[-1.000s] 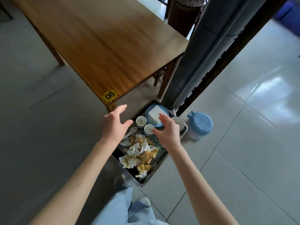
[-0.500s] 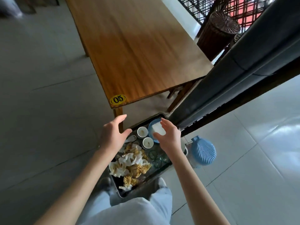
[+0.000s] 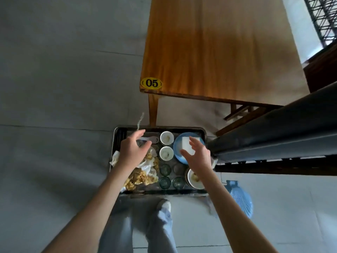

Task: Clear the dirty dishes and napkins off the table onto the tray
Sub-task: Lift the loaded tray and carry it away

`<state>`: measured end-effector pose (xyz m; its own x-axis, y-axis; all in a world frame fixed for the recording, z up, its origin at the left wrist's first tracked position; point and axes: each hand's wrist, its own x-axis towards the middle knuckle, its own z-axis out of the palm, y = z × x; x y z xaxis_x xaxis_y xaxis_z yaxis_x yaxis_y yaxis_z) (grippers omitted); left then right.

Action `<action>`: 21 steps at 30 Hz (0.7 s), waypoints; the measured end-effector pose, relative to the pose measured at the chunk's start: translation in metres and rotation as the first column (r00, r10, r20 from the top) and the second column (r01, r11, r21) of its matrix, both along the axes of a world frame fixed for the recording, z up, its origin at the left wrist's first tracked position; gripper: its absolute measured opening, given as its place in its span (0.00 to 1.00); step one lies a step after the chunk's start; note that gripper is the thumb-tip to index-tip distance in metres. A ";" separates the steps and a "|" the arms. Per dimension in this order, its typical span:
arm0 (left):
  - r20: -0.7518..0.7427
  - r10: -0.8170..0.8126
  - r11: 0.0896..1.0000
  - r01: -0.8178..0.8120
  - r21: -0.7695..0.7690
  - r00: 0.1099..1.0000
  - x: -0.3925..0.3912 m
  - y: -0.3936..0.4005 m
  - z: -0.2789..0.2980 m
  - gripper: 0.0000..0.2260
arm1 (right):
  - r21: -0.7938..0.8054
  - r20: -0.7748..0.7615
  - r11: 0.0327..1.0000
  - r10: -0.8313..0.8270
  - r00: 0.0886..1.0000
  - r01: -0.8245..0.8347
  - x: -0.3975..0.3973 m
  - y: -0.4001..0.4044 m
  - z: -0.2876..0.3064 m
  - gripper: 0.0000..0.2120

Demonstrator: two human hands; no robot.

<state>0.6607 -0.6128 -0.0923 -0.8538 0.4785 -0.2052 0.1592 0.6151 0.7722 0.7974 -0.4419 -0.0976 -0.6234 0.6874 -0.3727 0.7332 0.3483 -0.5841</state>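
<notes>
Item: metal tray (image 3: 116, 143), set on the grey floor tiles beside the leg of the wooden table (image 3: 218, 52) marked 05; no dishes show on the part of the tabletop in view. Contents: crumpled soiled napkins (image 3: 145, 172) heaped at the left; two small white cups (image 3: 166, 145) in a column at centre; a blue plate (image 3: 177, 148) bearing a white block (image 3: 189, 146); green glasses (image 3: 165, 175) in the near rows; a stack of white bowls (image 3: 194, 178) at the near right corner. Left hand (image 3: 132, 152): above the napkin side, fingers spread and relaxed, holding nothing. Right hand (image 3: 197, 156): above the blue plate, fingers likewise spread, holding nothing. Both appear to hover apart from the load. Risks, as judgement: a lift by the short ends could tip the crowded glasses and cups into one another; the loose napkins overhang the left rim and may slide off; the dark post (image 3: 273, 132) stands close by the right edge and could catch the tray or an elbow. Obscured: the spoon-like piece and the tray's left portion lie under the left hand; the tray's far right corner is hidden behind the post; the front rim is blurred; the pale streak above the left fingers cannot be identified.
</notes>
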 end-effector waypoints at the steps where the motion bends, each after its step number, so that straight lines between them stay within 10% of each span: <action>1: 0.022 0.019 1.000 -0.019 -0.016 1.000 0.001 -0.004 -0.009 0.21 | -0.005 0.012 1.000 0.012 1.000 -0.012 0.001 0.004 -0.010 0.29; 21: -0.007 0.355 0.843 -0.323 -0.431 0.935 -0.044 -0.068 -0.199 0.19 | 0.107 0.110 0.984 -0.156 0.982 0.144 0.000 0.094 -0.173 0.28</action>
